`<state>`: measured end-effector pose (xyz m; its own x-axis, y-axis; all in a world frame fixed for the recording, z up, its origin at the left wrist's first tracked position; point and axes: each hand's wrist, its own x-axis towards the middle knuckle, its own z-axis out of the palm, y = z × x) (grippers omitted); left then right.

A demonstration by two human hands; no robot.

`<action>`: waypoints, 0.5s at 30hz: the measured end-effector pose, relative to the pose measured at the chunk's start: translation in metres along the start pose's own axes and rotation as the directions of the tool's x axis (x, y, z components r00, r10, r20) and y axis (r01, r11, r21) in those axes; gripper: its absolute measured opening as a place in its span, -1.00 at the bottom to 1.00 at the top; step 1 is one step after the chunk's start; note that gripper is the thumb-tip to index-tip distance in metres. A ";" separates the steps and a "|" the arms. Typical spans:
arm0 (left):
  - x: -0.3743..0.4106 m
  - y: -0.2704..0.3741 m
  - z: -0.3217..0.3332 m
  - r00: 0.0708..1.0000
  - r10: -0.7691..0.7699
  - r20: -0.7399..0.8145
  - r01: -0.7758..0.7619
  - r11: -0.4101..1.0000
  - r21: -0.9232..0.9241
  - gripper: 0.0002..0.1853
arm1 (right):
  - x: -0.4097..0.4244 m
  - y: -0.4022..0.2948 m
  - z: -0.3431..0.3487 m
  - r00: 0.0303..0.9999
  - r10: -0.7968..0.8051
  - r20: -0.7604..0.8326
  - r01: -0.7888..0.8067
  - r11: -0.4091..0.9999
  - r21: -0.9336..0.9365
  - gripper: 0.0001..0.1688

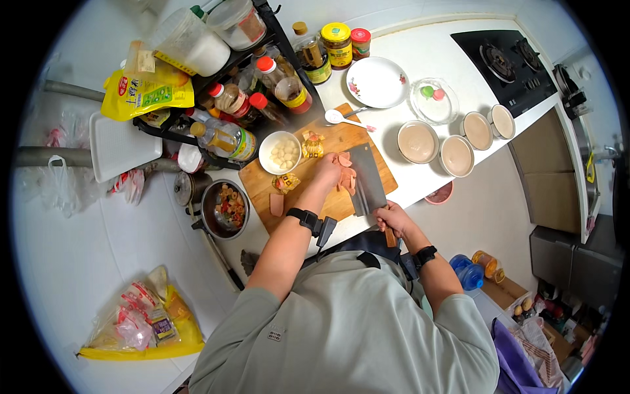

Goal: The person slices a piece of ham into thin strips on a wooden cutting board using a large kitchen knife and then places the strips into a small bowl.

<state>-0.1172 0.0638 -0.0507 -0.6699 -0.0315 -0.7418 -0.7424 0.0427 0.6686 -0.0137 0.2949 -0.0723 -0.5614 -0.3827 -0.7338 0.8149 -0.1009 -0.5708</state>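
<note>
On the wooden cutting board [315, 194] lies a heap of pink sausage slices [347, 178]. My left hand [328, 172] is over the heap's left side, its curled fingertips touching the slices; whether it grips any is hidden. My right hand [391, 217] is closed around the wooden handle of a cleaver [369, 180]. The broad blade lies over the board, its left edge against the slices. A leftover block of sausage [276, 204] sits at the board's near left. Torn yellow wrappers [313, 144] and a bowl of peeled garlic cloves [280, 152] are also on the board.
A steel pot [225, 209] of chopped food stands left of the board. Behind it, a black rack [290, 54] holds bottles and tubs. To the right are a floral plate [378, 82], a glass dish [434, 101], several filled bowls [417, 142] and a gas hob [507, 69].
</note>
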 end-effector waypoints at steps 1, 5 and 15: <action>-0.008 0.004 0.002 1.000 -0.007 0.000 0.007 1.000 -0.023 -0.47 | 0.003 0.002 0.002 1.000 0.007 0.008 -0.007 1.000 -0.001 -0.88; -0.022 0.008 0.002 0.999 -0.050 -0.015 0.048 0.996 -0.079 -0.50 | 0.010 0.006 0.011 0.999 0.019 0.030 -0.019 0.999 0.028 -0.88; -0.024 0.037 0.016 0.998 -0.062 -0.026 0.057 0.984 -0.166 -0.56 | -0.007 -0.029 -0.008 0.991 0.035 0.129 -0.058 0.982 0.180 -0.86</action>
<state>-0.1289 0.0819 -0.0088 -0.6223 -0.0599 -0.7805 -0.7709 -0.1259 0.6244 -0.0344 0.3077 -0.0531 -0.5094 -0.5014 -0.6994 0.8586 -0.2419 -0.4520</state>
